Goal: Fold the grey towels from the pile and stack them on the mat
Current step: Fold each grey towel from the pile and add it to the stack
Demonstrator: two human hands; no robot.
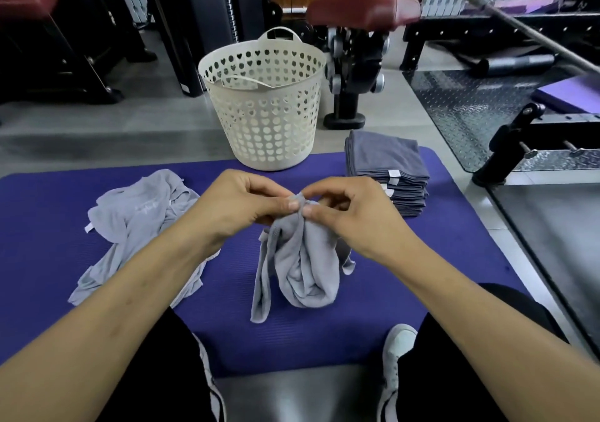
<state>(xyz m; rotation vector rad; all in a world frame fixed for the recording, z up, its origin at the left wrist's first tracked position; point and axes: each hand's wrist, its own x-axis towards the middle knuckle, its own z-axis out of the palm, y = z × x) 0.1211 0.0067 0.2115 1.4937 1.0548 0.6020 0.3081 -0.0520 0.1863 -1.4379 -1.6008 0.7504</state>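
Note:
A light grey towel (302,266) hangs bunched above the middle of the purple mat (48,227), its lower end touching the mat. My left hand (240,204) and my right hand (350,214) both pinch its top edge, fingertips close together. A loose pile of light grey towels (139,227) lies crumpled on the mat to the left. At the mat's far right corner stands a neat stack of folded darker grey towels (386,168) with small white tags showing.
A white plastic laundry basket (266,103) with heart-shaped holes stands at the mat's far edge. Behind it are a gym bench and machine frames. A black metal rack base (506,158) and a steel plate floor lie to the right. My knees and a white shoe (396,350) sit at the mat's near edge.

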